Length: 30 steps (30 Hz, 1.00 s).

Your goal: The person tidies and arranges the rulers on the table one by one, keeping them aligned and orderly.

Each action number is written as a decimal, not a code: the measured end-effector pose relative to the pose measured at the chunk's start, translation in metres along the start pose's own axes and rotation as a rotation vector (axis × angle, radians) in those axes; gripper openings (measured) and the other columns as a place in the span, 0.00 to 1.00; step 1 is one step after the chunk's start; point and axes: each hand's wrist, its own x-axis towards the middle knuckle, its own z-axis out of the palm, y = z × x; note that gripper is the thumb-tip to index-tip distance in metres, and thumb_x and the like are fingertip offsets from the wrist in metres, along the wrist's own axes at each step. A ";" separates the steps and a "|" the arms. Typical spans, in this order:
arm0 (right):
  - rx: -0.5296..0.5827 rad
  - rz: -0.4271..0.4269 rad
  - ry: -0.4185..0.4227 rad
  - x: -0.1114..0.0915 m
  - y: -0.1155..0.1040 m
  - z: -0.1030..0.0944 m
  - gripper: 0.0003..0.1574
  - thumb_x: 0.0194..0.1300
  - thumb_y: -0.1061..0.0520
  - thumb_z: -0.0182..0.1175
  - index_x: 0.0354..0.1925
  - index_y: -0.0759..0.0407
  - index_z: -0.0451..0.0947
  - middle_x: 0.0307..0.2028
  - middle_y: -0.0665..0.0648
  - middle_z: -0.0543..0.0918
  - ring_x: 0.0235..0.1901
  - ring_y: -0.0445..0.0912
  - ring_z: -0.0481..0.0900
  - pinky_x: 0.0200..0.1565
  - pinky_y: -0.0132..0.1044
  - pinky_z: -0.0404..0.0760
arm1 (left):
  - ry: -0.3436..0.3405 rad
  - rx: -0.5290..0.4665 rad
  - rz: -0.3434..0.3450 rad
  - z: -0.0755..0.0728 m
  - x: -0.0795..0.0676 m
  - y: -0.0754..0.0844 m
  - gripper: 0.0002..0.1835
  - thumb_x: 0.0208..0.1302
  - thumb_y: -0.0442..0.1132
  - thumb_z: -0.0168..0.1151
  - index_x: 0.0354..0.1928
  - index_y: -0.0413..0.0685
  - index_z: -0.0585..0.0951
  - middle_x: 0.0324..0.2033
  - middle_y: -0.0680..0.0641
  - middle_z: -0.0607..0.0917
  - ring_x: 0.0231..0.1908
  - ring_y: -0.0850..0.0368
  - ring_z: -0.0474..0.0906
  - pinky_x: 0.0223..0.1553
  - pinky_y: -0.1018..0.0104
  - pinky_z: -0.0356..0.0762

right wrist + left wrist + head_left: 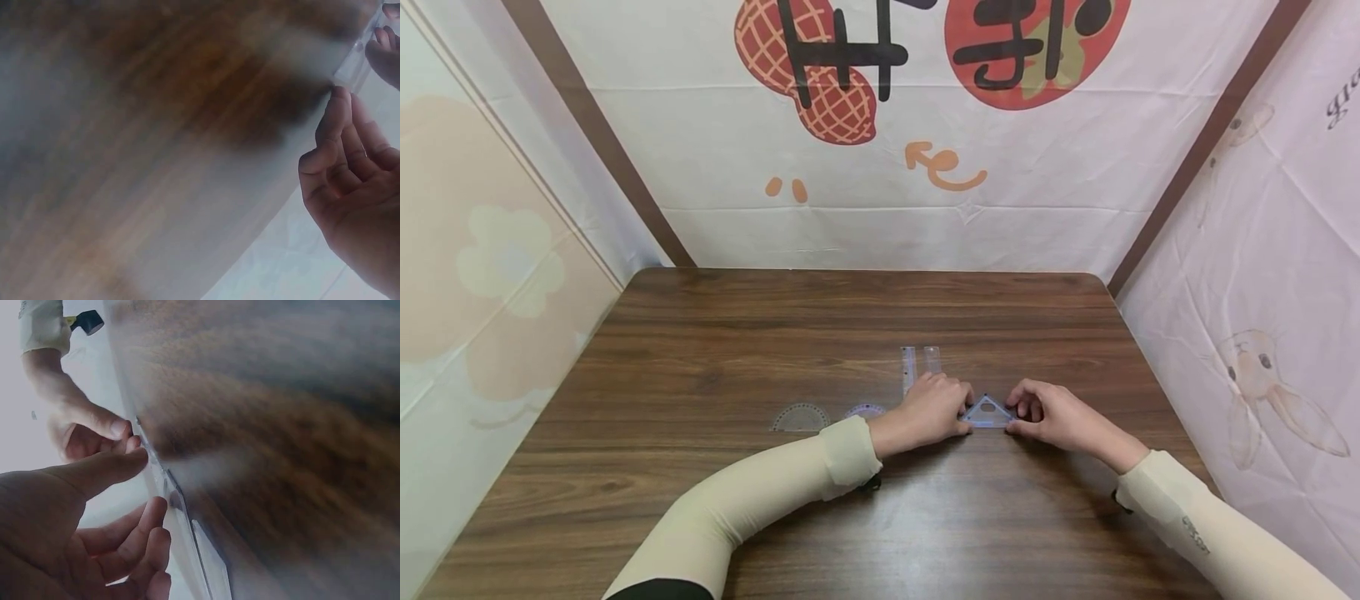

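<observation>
A small clear triangular set square (988,414) with a bluish scale and a hole in its middle lies on the wooden table (820,325), its peak pointing away from me. My left hand (931,408) holds its left corner between thumb and fingers. At the opposite corner, my right hand (1054,417) pinches it with thumb and forefinger, the other fingers curled. The left wrist view shows the left hand's thumb (119,469) at the clear plastic's edge. In the right wrist view, the right fingertips (339,92) meet at the plastic's end.
Left of the set square, a grey clear protractor (802,417) and a bluish protractor (865,410) lie in a row, the second partly behind the left wrist. Beyond the left hand are two upright clear rulers, a bluish ruler (908,367) and a plain ruler (932,358). Printed curtains (880,233) surround the table.
</observation>
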 end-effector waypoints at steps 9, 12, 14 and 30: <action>-0.078 0.003 0.109 0.011 0.001 -0.008 0.14 0.73 0.50 0.73 0.48 0.55 0.83 0.36 0.46 0.84 0.33 0.39 0.80 0.38 0.39 0.81 | 0.046 -0.016 -0.060 -0.016 -0.002 -0.014 0.20 0.73 0.60 0.69 0.55 0.56 0.87 0.45 0.57 0.89 0.47 0.59 0.85 0.55 0.58 0.80; -0.112 -0.025 0.157 0.015 0.000 -0.013 0.15 0.73 0.49 0.72 0.50 0.57 0.84 0.41 0.50 0.86 0.41 0.45 0.84 0.45 0.48 0.84 | 0.064 -0.008 -0.076 -0.021 -0.004 -0.024 0.21 0.75 0.61 0.66 0.58 0.56 0.87 0.49 0.56 0.89 0.51 0.56 0.85 0.56 0.56 0.80; -0.127 -0.037 0.173 0.016 0.000 -0.016 0.17 0.74 0.49 0.71 0.52 0.58 0.84 0.45 0.54 0.87 0.46 0.51 0.85 0.50 0.54 0.83 | 0.081 -0.011 -0.088 -0.023 -0.006 -0.033 0.22 0.76 0.61 0.65 0.59 0.55 0.87 0.52 0.54 0.89 0.53 0.54 0.84 0.58 0.55 0.80; -0.258 -0.056 0.278 0.030 0.028 -0.028 0.37 0.74 0.48 0.71 0.72 0.63 0.76 0.75 0.70 0.72 0.74 0.70 0.66 0.69 0.76 0.59 | 0.150 -0.017 -0.234 -0.038 -0.041 -0.112 0.34 0.76 0.65 0.61 0.72 0.50 0.80 0.70 0.44 0.79 0.71 0.41 0.73 0.74 0.42 0.66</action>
